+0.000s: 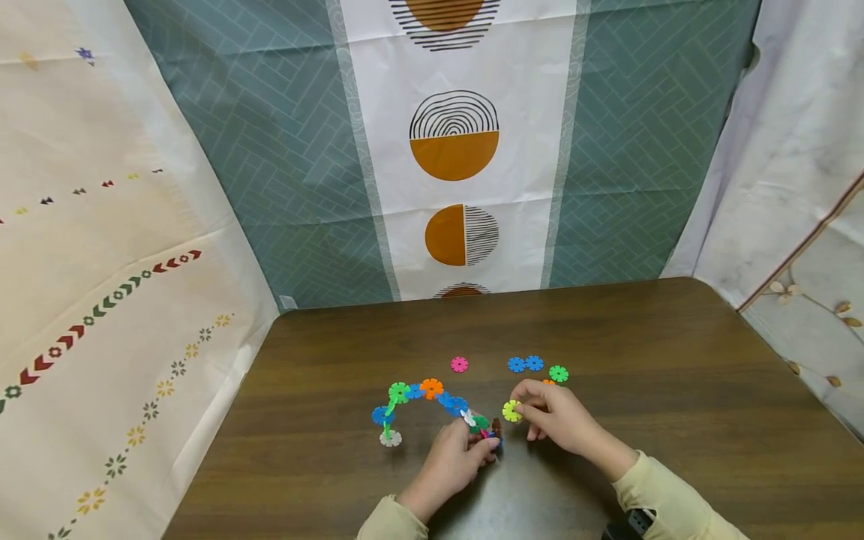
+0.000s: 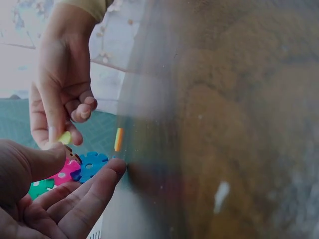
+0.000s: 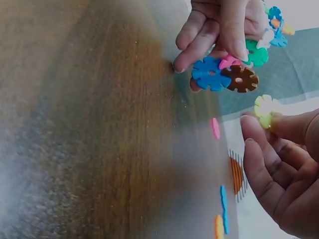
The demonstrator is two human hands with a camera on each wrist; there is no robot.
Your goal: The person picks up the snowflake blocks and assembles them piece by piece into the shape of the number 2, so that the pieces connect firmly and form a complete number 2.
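My left hand (image 1: 454,457) grips the near end of a curved chain of joined plastic snowflake discs. At that end sit a brown disc (image 3: 240,79), a blue disc (image 3: 209,73), a pink disc (image 2: 66,172) and a green disc (image 3: 255,54). The chain arcs away to the left through white, blue, an orange disc (image 1: 431,388) and a green disc (image 1: 400,392), down to a white disc (image 1: 391,438) at its far end. Between thumb and fingers, my right hand (image 1: 556,416) pinches a yellow disc (image 1: 511,411), held apart from the brown one.
Loose on the brown table (image 1: 324,480) lie a pink disc (image 1: 460,364), two blue discs (image 1: 525,364) side by side and a green disc (image 1: 558,373). An orange disc (image 1: 550,382) is partly hidden behind my right hand. A patterned cloth (image 1: 304,150) hangs behind the table.
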